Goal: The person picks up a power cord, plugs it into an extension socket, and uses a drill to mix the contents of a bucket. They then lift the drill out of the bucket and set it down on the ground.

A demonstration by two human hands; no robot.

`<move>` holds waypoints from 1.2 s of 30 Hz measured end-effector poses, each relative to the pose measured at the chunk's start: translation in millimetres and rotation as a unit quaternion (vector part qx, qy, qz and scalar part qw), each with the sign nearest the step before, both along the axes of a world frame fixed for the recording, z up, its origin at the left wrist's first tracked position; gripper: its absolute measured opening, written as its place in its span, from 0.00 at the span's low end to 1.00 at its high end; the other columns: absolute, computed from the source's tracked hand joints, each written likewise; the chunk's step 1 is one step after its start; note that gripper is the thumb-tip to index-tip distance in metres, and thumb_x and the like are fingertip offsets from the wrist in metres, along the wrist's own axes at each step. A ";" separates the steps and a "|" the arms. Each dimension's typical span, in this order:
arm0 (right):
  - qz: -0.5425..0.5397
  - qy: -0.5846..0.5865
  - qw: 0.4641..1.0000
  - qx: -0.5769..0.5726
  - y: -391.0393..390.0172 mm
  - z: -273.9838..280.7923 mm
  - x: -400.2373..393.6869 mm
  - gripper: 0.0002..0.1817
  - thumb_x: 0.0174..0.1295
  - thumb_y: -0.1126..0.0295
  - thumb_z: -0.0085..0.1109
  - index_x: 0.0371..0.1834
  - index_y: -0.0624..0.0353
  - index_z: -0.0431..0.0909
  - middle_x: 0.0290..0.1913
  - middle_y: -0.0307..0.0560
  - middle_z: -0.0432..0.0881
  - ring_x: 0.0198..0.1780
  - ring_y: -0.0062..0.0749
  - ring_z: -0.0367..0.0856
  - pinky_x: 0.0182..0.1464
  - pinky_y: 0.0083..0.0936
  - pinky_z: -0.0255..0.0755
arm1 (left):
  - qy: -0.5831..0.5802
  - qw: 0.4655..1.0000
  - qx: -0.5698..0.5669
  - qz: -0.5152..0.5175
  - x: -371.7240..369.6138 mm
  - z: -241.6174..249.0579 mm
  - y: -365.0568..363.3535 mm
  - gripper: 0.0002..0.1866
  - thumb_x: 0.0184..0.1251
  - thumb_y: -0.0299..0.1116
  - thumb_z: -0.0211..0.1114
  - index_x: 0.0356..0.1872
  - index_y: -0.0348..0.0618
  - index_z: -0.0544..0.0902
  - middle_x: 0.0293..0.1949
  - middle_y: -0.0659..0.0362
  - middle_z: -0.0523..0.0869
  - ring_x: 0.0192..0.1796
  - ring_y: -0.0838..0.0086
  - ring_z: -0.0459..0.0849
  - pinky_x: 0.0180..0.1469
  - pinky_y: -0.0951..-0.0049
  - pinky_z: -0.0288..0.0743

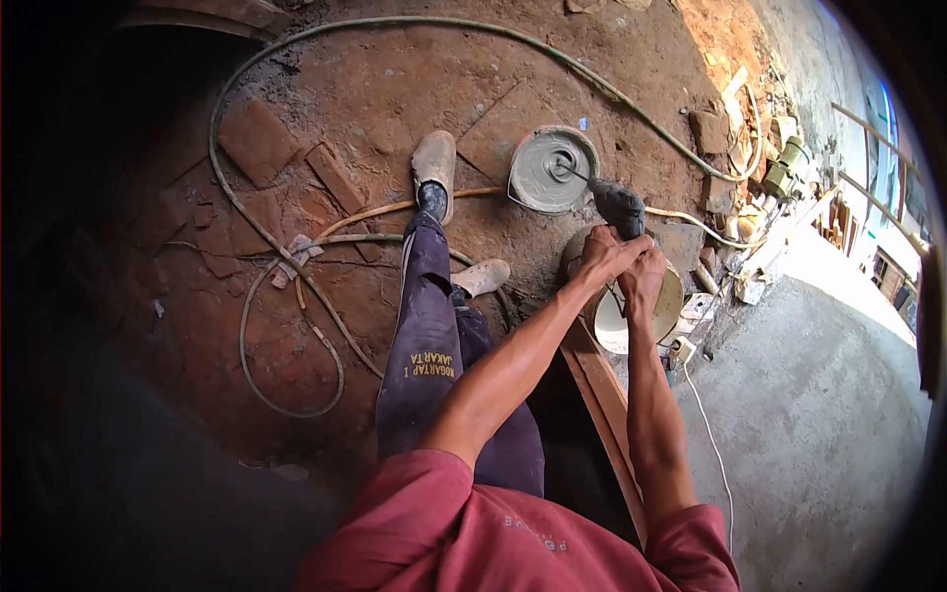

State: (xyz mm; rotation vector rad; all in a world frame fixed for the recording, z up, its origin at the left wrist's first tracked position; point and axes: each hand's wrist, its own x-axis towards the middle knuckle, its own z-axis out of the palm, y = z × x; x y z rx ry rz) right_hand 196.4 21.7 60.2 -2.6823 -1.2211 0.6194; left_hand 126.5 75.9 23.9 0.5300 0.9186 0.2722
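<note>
A dark power drill [619, 205] is gripped by both hands. My left hand [606, 253] is closed round its rear part, and my right hand [643, 276] is closed beside it, touching the left. From the drill, a thin shaft reaches into wet grey mix in a round bucket [513, 170], with ring-shaped ripples around the shaft. Below my hands stands a pale bucket [614, 335], partly hidden by my right forearm.
A long hose [219, 148] loops over the reddish ground, among broken tiles [258, 143]. My shod feet [434, 163] are left of the mix. A green motor [786, 170] lies at right. Near my right arm are a wooden beam [597, 395] and white cable [712, 424].
</note>
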 end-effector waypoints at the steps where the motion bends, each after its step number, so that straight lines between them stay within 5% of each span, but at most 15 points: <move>1: -0.001 -0.001 1.000 0.000 -0.8 -1.9 1.0 0.21 0.56 0.58 0.58 0.24 0.70 0.74 0.22 0.63 0.78 0.27 0.56 0.80 0.30 0.42 0.70 | -0.001 1.000 0.000 -0.001 1.5 -4.0 0.0 0.14 0.52 0.39 0.71 0.22 0.36 0.83 0.24 0.63 0.84 0.26 0.83 0.78 0.29 0.75 0.72; 10: 0.039 -0.033 0.999 -0.005 -22.2 -4.5 8.2 0.21 0.58 0.57 0.57 0.26 0.70 0.74 0.24 0.65 0.79 0.28 0.57 0.80 0.30 0.41 0.71 | 0.117 0.986 0.031 -0.115 -12.7 36.0 12.5 0.22 0.49 0.49 0.71 0.20 0.35 0.82 0.21 0.60 0.84 0.26 0.80 0.80 0.28 0.70 0.73; 14: 0.001 0.016 1.000 -0.021 -22.2 2.4 0.5 0.20 0.59 0.58 0.57 0.26 0.69 0.74 0.23 0.63 0.78 0.27 0.57 0.78 0.29 0.43 0.69 | 0.039 0.999 0.003 0.008 2.1 -0.7 -28.7 0.18 0.51 0.44 0.72 0.23 0.35 0.83 0.23 0.61 0.84 0.26 0.80 0.80 0.28 0.74 0.73; 16: 0.052 -0.028 0.998 -0.007 -33.2 -1.0 4.1 0.22 0.60 0.56 0.57 0.25 0.70 0.74 0.24 0.64 0.79 0.27 0.56 0.79 0.29 0.41 0.70 | 0.078 0.997 -0.006 -0.023 -1.5 14.7 -26.8 0.15 0.54 0.39 0.71 0.25 0.34 0.83 0.24 0.61 0.84 0.26 0.81 0.80 0.28 0.76 0.72; 19: 0.108 -0.048 0.993 -0.007 -37.2 -4.5 3.9 0.23 0.59 0.55 0.58 0.24 0.70 0.74 0.23 0.63 0.79 0.26 0.55 0.80 0.29 0.39 0.70 | 0.016 0.996 -0.018 0.085 5.0 0.9 -43.9 0.18 0.51 0.41 0.72 0.19 0.33 0.82 0.21 0.59 0.84 0.23 0.79 0.81 0.26 0.71 0.73; 36: 0.058 0.042 0.997 -0.027 -28.2 -0.3 -6.6 0.24 0.59 0.55 0.59 0.25 0.71 0.72 0.21 0.61 0.76 0.21 0.41 0.76 0.27 0.35 0.69 | 0.117 0.991 0.045 0.038 -14.3 13.8 -31.8 0.23 0.49 0.46 0.70 0.13 0.33 0.78 0.16 0.57 0.81 0.19 0.78 0.78 0.22 0.69 0.70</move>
